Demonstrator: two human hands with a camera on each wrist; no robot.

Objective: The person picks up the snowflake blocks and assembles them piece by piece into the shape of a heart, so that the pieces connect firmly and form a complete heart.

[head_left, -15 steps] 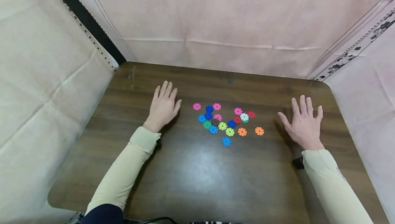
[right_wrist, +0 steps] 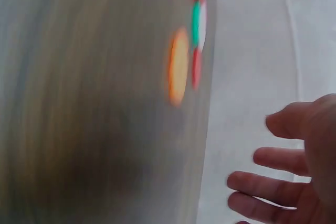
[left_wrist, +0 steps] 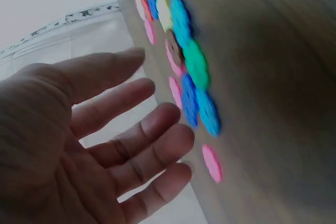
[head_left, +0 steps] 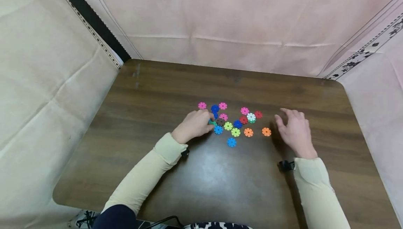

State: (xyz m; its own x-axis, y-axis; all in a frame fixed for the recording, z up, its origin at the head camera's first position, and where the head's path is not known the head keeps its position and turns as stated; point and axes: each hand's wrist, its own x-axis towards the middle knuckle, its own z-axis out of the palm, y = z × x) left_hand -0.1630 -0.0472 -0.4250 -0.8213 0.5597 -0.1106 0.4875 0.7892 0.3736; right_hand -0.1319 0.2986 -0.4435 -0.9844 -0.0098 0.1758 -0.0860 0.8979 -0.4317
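Notched plastic discs in several colours lie in a loose cluster on the brown table. My left hand (head_left: 193,125) hovers at the cluster's left side, fingers slightly bent and thumb apart, with nothing between them in the left wrist view. It partly hides a green disc (left_wrist: 196,64) and a light blue disc (left_wrist: 209,113). Close above its fingers is a pink disc (head_left: 202,105). My right hand (head_left: 296,131) is over the table right of an orange disc (head_left: 266,131), its fingers loosely spread and holding nothing.
Nearer me lies a light blue disc (head_left: 231,142), apart from the others. A white disc (head_left: 251,117) overlaps a green one on the cluster's right. Pale cloth (head_left: 233,22) hangs behind the brown table (head_left: 201,180) and along both sides.
My left hand has moved right and a little nearer me, onto the cluster's left edge, with its fingers bending. My right hand has moved left towards the orange disc.
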